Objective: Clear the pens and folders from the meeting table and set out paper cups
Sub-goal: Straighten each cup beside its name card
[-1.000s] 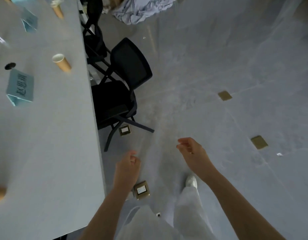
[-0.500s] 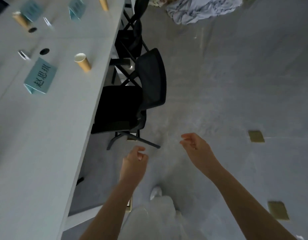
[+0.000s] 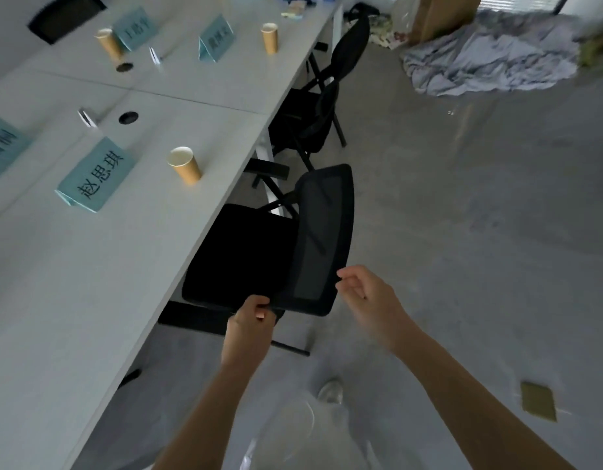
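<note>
The long white meeting table [image 3: 89, 266] runs along the left. Three brown paper cups stand on it: one near its edge [image 3: 185, 166], one farther along [image 3: 270, 38], one at the back left [image 3: 108, 45]. I see no pens or folders on it. My left hand [image 3: 251, 320] hangs beside the table with fingers curled shut and nothing visibly in them, overlapping the front edge of a black chair's [image 3: 276, 252] seat. My right hand [image 3: 368, 296] is empty, fingers loosely apart, just right of the chair's backrest.
Teal name cards [image 3: 93, 174] [image 3: 215, 39] sit on the table with small clips [image 3: 86, 117] and cable holes [image 3: 128, 117]. A second black chair [image 3: 313, 110] is tucked in farther on. A pile of grey cloth [image 3: 490, 56] lies on the floor, and a brass floor plate [image 3: 537, 401] is near my right arm.
My view has swung up and along the table, bringing more cups and cards into sight. Both hands have come closer to the near chair. Neither has taken hold of anything.
</note>
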Demonstrator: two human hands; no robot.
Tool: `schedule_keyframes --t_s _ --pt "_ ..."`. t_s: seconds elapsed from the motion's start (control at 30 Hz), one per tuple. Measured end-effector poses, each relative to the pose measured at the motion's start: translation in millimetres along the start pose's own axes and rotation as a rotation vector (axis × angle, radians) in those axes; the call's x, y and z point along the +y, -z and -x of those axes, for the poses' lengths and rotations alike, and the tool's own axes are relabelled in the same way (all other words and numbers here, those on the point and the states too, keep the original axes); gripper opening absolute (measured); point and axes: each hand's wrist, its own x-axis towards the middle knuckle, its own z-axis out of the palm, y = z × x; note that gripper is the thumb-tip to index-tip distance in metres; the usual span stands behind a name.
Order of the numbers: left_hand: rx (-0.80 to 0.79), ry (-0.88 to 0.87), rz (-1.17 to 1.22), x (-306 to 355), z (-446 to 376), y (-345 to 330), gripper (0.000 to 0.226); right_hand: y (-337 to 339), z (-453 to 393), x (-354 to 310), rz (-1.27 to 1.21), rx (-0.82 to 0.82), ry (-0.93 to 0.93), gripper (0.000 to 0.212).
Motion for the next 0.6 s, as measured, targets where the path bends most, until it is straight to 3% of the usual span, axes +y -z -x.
schedule_keyframes --t_s 0.3,0.6 --pt "0.096 0.110 0.095 90 -69 -52 0.027 65 -132 -13 0.079 -0.182 0.094 0.028" --pt "0.330 0.332 0.217 164 -101 -124 0.027 127 -257 -17 0.189 -0.442 0.227 0.028"
